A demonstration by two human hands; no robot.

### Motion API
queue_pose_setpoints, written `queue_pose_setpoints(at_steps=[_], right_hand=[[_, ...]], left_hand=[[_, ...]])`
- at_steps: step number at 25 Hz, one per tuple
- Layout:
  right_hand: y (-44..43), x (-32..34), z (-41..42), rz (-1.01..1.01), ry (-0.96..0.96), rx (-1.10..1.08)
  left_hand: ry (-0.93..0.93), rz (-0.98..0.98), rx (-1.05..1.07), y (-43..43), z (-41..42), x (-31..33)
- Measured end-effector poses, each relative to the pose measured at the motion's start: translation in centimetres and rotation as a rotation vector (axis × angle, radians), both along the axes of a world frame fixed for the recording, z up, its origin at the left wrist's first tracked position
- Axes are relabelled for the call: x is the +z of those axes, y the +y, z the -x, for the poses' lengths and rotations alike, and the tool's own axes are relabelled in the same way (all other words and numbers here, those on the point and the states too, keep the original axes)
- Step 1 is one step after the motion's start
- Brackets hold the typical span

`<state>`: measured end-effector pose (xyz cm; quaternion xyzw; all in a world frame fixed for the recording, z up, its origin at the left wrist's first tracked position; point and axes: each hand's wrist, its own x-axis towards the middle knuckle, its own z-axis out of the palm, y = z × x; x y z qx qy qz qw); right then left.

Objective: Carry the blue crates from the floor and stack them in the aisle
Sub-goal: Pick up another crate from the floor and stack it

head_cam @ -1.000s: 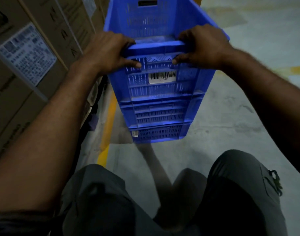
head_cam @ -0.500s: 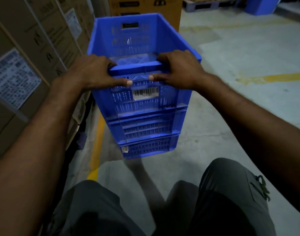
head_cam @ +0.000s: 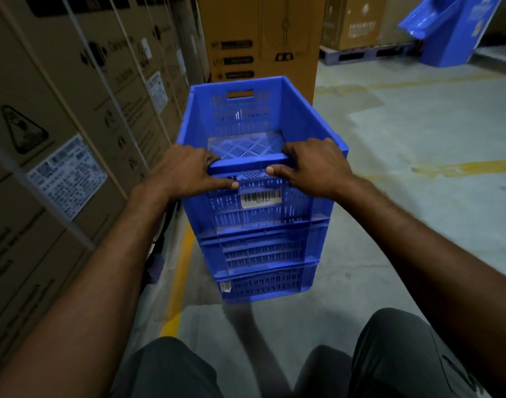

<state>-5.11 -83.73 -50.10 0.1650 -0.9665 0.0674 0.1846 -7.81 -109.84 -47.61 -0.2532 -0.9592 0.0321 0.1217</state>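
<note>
Hiding crate rim (fingers curled)

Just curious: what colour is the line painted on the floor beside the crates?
Yellow floor line, seen in the head view.

I see three blue slotted crates nested upright in one stack on the concrete floor. The top crate is empty, a barcode label on its near wall.
</note>
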Motion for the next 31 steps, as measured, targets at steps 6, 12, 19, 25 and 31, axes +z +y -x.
queue_pose_setpoints(at_steps=[6, 12, 19, 25, 31], right_hand=[[-0.4, 0.4, -0.6, 0.006, 0.017, -0.061], [-0.1, 2.1, 1.2, 0.042, -0.032, -0.237], [0.3, 2.3, 3.5, -0.036, -0.381, -0.392], [-0.3, 2.7, 2.8, -0.115, -0.402, -0.439], [-0.4, 5.9, 2.7, -0.172, -0.66, -0.38]], left_hand=[[0.041, 0.054, 0.011, -0.1, 0.8, -0.3], [-0.182, -0.269, 0.164, 2.0, 2.0, 0.8], [-0.301, -0.113, 0.346, 2.7, 3.2, 0.2], [-0.329, -0.167, 0.304, 2.2, 3.1, -0.3], [-0.296, -0.473, 0.328, 1.9, 1.7, 1.0]])
